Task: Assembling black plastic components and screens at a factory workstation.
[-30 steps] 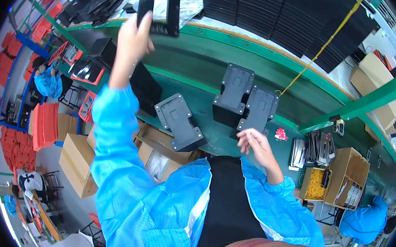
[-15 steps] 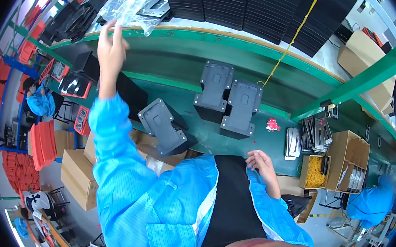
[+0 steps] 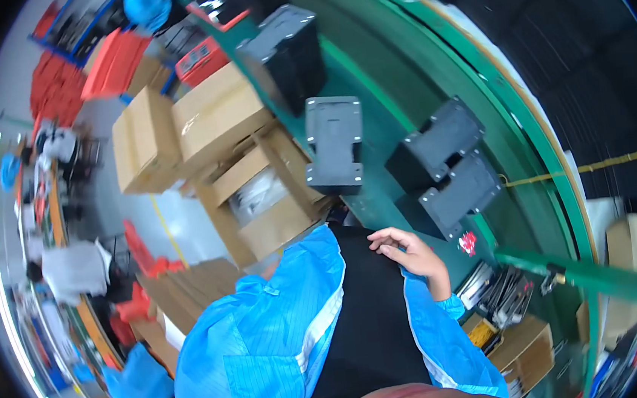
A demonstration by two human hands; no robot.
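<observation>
My right hand (image 3: 408,254) hovers in front of my dark shirt, its fingers loosely bent and apart, with nothing in them. Only a blurred sliver of my left hand (image 3: 268,267) shows past the blue sleeve, beside an opened cardboard box (image 3: 280,231) with clear plastic inside; its fingers cannot be made out. On the green bench ahead stands a black box-shaped housing (image 3: 335,141) with a grey top and metal corner fittings. Two more such housings, one at the back (image 3: 448,138) and one nearer (image 3: 460,194), stand side by side to its right.
Closed cartons (image 3: 220,116) are stacked at the left. More black housings (image 3: 283,50) stand farther along the bench. A raised shelf carries tall black stacks (image 3: 564,64). Small red pieces (image 3: 467,243), metal plates (image 3: 501,293) and a green bar (image 3: 583,274) lie toward the right. Other people work at the far left.
My view has swung left, bringing the cartons nearer the middle. My left hand has come down from the shelf edge to beside the open box. The right hand stays before my body.
</observation>
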